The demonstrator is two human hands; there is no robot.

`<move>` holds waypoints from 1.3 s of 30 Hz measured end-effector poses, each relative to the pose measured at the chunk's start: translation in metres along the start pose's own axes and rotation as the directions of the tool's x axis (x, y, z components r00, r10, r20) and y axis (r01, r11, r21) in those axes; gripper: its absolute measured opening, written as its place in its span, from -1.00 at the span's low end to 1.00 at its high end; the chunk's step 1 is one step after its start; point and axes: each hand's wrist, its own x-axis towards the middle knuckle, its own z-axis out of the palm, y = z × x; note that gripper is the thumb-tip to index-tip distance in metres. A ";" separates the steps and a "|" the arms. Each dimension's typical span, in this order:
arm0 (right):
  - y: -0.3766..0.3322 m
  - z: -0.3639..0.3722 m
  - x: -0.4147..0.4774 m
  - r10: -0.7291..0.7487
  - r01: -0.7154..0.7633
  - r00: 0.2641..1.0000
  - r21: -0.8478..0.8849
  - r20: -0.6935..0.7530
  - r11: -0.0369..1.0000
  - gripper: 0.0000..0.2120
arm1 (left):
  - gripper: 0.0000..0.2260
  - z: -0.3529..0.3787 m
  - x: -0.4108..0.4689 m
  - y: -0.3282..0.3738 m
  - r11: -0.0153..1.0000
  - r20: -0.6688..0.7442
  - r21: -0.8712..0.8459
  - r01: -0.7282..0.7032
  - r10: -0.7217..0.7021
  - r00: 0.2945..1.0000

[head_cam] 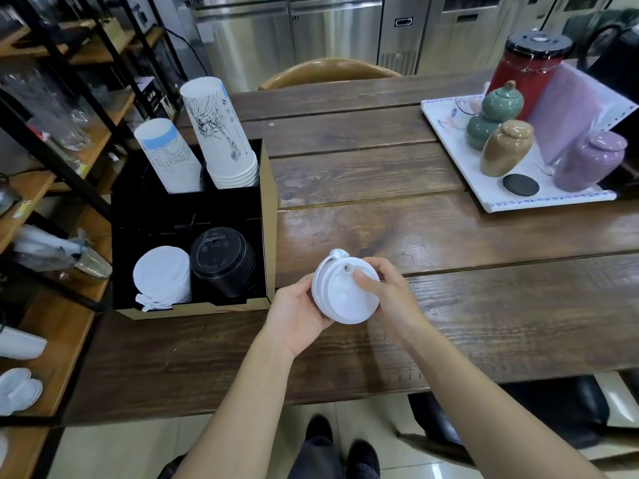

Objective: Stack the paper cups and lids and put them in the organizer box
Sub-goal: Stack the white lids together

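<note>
- L hand (294, 318) & R hand (387, 295) both gripping white lids (340, 293), held above tabletop (432, 229), just R of organizer box (268, 216)
- R thumb pressing on top lid
- box holding 2 cup stacks (221, 133) at back, white lid stack (162, 274) & black lid stack (223, 266) in front

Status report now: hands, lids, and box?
Both hands, left and right, grip white lids above table. Organizer box left, cups and lids inside. Path clear.

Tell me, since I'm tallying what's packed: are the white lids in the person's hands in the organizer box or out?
Out. Left hand and right hand hold the white lids above the table, right of the organizer box.
</note>
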 end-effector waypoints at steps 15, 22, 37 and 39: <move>-0.005 -0.007 0.001 0.086 -0.081 0.993 -0.057 0.085 0.995 -0.84 | -0.56 0.013 -0.007 0.001 0.997 0.066 0.082 0.008 -0.013 0.998; -0.012 -0.002 0.001 0.101 -0.104 0.991 0.025 0.090 0.994 -0.79 | -0.41 0.013 0.001 0.000 0.997 0.007 0.077 0.012 -0.013 1.000; -0.016 0.022 0.010 -0.038 0.039 0.998 -0.007 0.051 0.999 -0.71 | -0.55 0.009 -0.023 0.030 0.913 -0.089 0.360 -0.195 0.241 0.966; -0.023 0.034 0.013 -0.079 0.083 0.994 -0.061 0.074 0.995 -0.71 | -0.74 0.008 -0.036 0.044 0.861 -0.114 0.435 -0.262 0.341 0.933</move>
